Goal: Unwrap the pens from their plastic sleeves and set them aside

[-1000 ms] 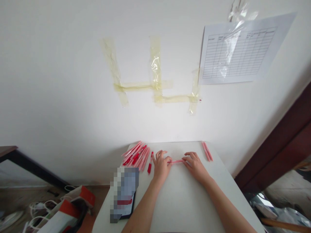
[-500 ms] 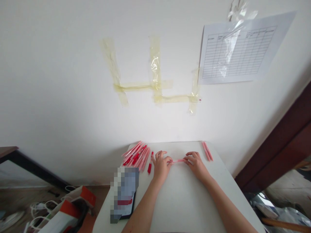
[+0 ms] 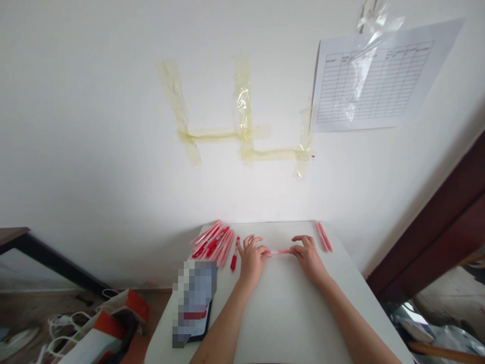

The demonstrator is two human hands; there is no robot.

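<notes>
A pink pen (image 3: pixel 281 252) lies level between my two hands, above or on the white table. My left hand (image 3: pixel 253 258) pinches its left end between thumb and finger. At the other end, my right hand (image 3: pixel 306 255) grips it in the same way, with the remaining fingers raised. Just left of my left hand lies a single pen with a red grip (image 3: pixel 234 261). Further left is a pile of pink and red pens (image 3: pixel 212 242). Two pink pens (image 3: pixel 324 236) rest side by side at the far right of the table.
A phone (image 3: pixel 199 298), partly blurred out, lies on the left of the white table (image 3: pixel 288 318). The wall behind carries yellowish tape strips (image 3: pixel 243 101) and a taped printed sheet (image 3: pixel 371 86). Paper bags and cables (image 3: pixel 102 328) sit on the floor at left.
My right hand has shifted very slightly to the right, still pinching the pen's end. The pen and my left hand stay in nearly the same place.
</notes>
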